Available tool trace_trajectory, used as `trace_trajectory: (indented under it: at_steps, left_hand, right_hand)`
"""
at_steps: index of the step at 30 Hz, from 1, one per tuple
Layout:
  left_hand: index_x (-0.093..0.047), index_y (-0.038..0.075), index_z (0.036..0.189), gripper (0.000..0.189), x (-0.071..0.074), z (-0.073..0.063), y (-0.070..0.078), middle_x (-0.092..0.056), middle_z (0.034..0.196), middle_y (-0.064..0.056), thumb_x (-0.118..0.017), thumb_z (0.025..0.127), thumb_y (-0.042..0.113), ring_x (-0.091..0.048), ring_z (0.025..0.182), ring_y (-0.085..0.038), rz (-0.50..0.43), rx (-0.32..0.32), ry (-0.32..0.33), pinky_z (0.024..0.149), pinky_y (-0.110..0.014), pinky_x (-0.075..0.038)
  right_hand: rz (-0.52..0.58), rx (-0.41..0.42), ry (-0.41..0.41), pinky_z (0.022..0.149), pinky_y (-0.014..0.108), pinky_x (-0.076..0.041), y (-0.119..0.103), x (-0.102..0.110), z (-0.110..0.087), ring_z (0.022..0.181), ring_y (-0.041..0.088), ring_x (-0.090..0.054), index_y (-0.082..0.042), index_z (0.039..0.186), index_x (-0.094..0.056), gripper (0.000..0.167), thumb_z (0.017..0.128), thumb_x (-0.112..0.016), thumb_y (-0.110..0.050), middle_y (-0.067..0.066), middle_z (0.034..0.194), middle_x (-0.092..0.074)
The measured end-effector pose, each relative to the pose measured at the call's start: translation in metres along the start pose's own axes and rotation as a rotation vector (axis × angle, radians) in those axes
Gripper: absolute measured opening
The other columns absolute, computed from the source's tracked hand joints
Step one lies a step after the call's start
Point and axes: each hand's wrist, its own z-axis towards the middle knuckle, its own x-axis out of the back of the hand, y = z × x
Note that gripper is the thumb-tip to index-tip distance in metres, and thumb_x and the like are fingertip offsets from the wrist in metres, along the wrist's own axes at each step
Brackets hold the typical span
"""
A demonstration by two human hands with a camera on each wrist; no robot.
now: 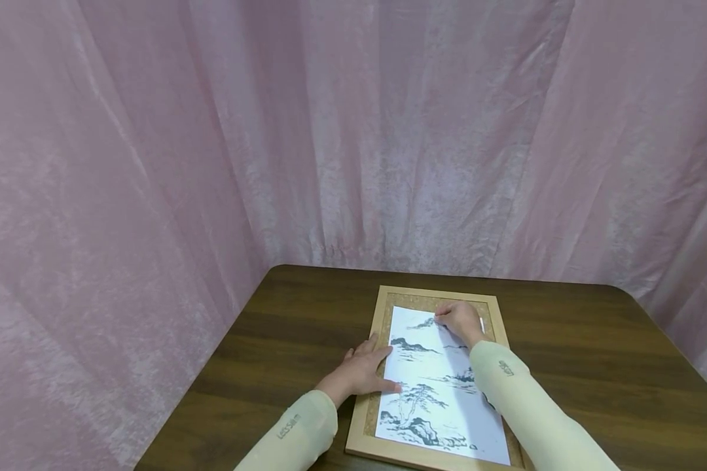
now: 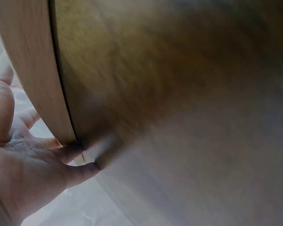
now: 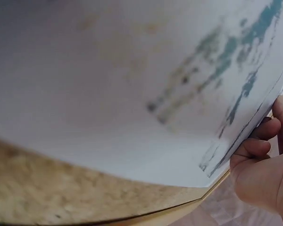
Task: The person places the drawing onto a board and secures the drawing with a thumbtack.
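A sheet of white paper (image 1: 424, 392) with an ink landscape of mountains and pine trees lies on a wood-framed cork board (image 1: 370, 418). My left hand (image 1: 359, 371) spreads over the board's left side, its thumb on the paper and the other fingers across the frame. Near the top of the sheet, my right hand (image 1: 461, 322) has its fingers curled and bunched against the paper. I cannot tell whether something small is pinched between those fingertips. The right wrist view shows the curled fingers (image 3: 251, 148) close to the paper's printed edge, with cork (image 3: 70, 193) below.
The board lies on a dark brown wooden table (image 1: 306, 314) with rounded far corners. Pink curtains (image 1: 389, 144) hang behind and on both sides. Pale sleeves (image 1: 297, 435) cover both forearms, and the right one passes over the board's right side.
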Motion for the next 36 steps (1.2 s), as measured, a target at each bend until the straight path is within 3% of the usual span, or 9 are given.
trace_trajectory:
  at_steps: [9,14,27,36]
  left_hand:
    - [-0.04,0.019,0.154,0.089,-0.003,-0.001,-0.001,-0.01,0.165,-0.015,-0.072,0.082,0.061,-0.016,0.149,-0.035,0.006,-0.005,0.005,0.115,-0.061,-0.015]
    - [-0.04,0.021,0.154,0.089,-0.004,0.0,-0.002,-0.01,0.165,-0.014,-0.072,0.082,0.062,-0.016,0.149,-0.035,0.014,0.003,0.007,0.115,-0.061,-0.015]
    - [-0.04,0.02,0.153,0.089,-0.001,-0.001,0.002,-0.011,0.165,-0.015,-0.073,0.081,0.062,-0.016,0.149,-0.036,0.009,0.008,0.001,0.115,-0.06,-0.016]
    - [-0.04,0.02,0.154,0.09,0.001,-0.002,0.003,-0.011,0.165,-0.015,-0.073,0.081,0.061,-0.016,0.149,-0.036,0.007,0.015,-0.002,0.116,-0.06,-0.015]
  right_hand:
    - [0.121,0.022,-0.035,0.091,0.048,-0.047,0.012,0.003,0.0,0.108,0.034,-0.06,-0.003,0.104,-0.076,0.017,0.092,-0.071,-0.014,0.016,0.115,-0.068]
    - [0.151,0.004,-0.033,0.089,0.046,-0.048,0.015,0.004,0.0,0.103,0.031,-0.061,-0.003,0.102,-0.076,0.015,0.093,-0.069,-0.013,0.013,0.109,-0.07]
    - [0.079,-0.022,-0.027,0.087,0.044,-0.045,0.006,0.004,-0.002,0.097,0.026,-0.059,-0.005,0.098,-0.075,0.013,0.093,-0.067,-0.014,0.011,0.108,-0.069]
    - [-0.059,0.076,0.024,0.093,0.05,-0.046,0.005,-0.001,-0.003,0.103,0.034,-0.063,-0.004,0.098,-0.077,0.016,0.092,-0.068,-0.016,0.015,0.109,-0.071]
